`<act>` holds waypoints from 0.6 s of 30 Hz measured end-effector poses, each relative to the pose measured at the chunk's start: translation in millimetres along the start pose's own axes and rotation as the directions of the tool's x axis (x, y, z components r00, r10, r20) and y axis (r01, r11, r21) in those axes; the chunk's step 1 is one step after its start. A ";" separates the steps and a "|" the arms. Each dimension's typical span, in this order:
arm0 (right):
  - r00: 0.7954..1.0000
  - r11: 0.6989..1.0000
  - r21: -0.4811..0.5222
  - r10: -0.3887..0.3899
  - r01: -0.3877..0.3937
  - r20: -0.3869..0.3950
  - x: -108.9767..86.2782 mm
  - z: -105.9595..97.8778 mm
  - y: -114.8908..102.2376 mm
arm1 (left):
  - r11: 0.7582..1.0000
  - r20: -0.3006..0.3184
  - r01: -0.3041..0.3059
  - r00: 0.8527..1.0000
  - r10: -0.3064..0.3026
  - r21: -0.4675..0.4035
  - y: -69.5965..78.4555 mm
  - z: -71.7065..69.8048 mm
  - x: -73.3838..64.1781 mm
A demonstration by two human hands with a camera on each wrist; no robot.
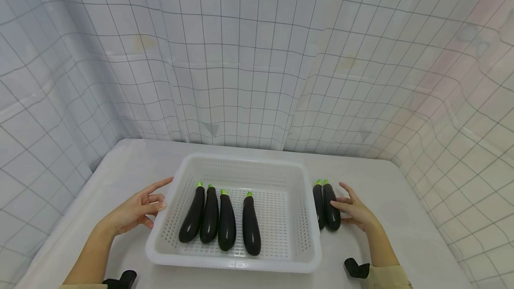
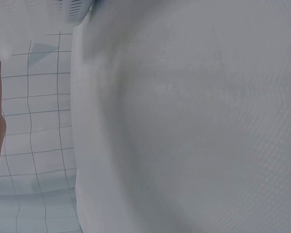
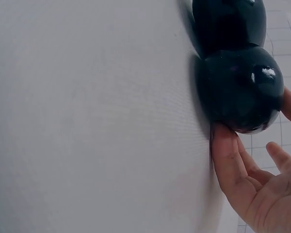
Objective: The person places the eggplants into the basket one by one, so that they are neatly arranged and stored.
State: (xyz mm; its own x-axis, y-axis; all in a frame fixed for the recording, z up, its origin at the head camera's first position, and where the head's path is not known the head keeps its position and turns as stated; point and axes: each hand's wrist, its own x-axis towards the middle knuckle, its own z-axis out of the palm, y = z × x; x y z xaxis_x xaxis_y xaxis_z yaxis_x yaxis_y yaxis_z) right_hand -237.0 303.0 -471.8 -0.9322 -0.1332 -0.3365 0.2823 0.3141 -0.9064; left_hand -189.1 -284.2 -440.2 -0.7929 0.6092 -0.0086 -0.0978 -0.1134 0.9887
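Observation:
In the head view, a white plastic basket (image 1: 237,267) with perforated sides holds several dark, glossy eggplants with green stem ends. My left hand (image 1: 134,206) is at the basket's left side, fingertips touching the rim and index finger extended; only a sliver of it shows in the left wrist view. Beyond the right wall, two more eggplants lie side by side on the table. My right hand (image 1: 357,211) grips the outer eggplant (image 1: 332,215) from its right side. In the right wrist view, one fingertip (image 3: 225,138) is tucked low against this eggplant and another reaches its upper side.
A white-covered table (image 1: 385,191) carries everything. White curtains (image 1: 249,66) with a dark grid pattern hang behind the table and along both sides. Black straps (image 1: 356,268) sit at both wrists, beside pale yellow sleeves.

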 end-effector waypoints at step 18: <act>0.999 0.994 0.107 0.013 -0.017 0.037 -2.3 -5.7 -1.8 | 1.000 -0.020 0.017 1.000 -0.017 0.015 1.6 0.4 -0.3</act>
State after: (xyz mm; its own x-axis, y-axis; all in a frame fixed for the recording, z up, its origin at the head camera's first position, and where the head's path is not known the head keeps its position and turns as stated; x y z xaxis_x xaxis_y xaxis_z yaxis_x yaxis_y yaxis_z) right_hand -236.6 308.1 -468.0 -0.9195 -0.1637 -0.3573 0.3204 0.2143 -0.9227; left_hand -188.8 -284.3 -438.6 -0.8032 0.5950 -0.0282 -0.1026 -0.0915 0.9905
